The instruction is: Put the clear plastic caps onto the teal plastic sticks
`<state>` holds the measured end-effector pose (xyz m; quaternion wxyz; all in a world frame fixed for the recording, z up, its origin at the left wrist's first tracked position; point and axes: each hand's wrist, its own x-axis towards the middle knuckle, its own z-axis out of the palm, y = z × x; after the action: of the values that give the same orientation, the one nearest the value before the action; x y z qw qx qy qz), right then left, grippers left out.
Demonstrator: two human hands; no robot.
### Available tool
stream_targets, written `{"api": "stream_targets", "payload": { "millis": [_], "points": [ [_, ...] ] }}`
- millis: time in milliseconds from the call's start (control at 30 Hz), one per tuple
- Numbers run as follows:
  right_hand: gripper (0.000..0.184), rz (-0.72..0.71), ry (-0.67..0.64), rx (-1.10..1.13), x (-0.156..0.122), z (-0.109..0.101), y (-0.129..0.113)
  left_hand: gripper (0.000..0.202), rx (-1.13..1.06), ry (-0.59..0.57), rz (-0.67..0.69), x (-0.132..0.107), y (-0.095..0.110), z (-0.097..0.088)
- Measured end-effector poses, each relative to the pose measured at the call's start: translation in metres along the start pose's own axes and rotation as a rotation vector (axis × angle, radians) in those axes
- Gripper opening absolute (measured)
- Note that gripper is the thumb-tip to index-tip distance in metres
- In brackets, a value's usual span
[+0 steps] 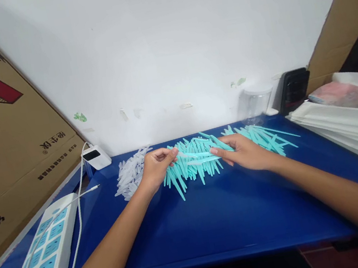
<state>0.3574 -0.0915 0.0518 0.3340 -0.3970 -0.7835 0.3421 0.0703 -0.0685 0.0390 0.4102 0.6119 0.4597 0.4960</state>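
My left hand (156, 168) and my right hand (243, 152) meet over a heap of teal plastic sticks (200, 158) on the blue table (215, 220). Both hands pinch the ends of a pale translucent stick (196, 155) held level between them, just above the teal heap. A second heap of clear whitish sticks (131, 175) lies just left of my left hand.
A white power strip (44, 257) with cable lies at the table's left edge, a small white charger (96, 157) behind it. Cardboard leans at left. A clear jar (254, 104), a black device (294, 89) and stacked white sheets (348, 132) stand at right.
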Motion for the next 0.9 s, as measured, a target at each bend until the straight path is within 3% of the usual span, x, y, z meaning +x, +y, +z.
{"api": "stream_targets", "payload": {
  "millis": [367, 533, 900],
  "points": [
    [0.051, -0.035, 0.078, -0.068, 0.0, -0.001, -0.004, 0.046, 0.01, 0.023, -0.02, -0.001, 0.001, 0.001],
    [0.052, -0.014, 0.027, -0.043, -0.001, -0.002, -0.006, 0.045, 0.015, 0.013, -0.035, -0.003, 0.002, 0.002],
    [0.043, 0.0, 0.061, 0.014, -0.006, 0.014, -0.013, 0.04, 0.097, -0.025, 0.02, -0.019, 0.01, 0.019]
  ]
}}
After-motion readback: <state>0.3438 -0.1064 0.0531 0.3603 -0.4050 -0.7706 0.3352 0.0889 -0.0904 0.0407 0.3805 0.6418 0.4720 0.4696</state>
